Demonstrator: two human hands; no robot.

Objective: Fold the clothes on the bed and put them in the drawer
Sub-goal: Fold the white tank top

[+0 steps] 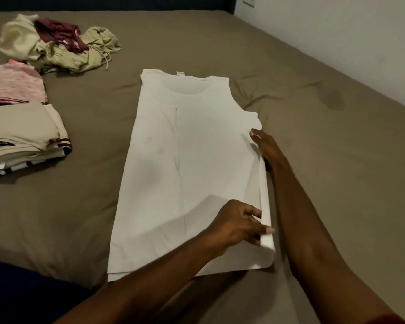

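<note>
Folded stack and unfolded heap lie well left of the grip, on the bed. White shirt lies flat mid-bed, left side already turned in. Left hand, reaching across, pinches the right hem edge, fingers curled on cloth. Right hand, just beyond, lies straight-fingered under the lifted side seam. Advice: carry both points inward together, keeping the fold parallel.
</note>
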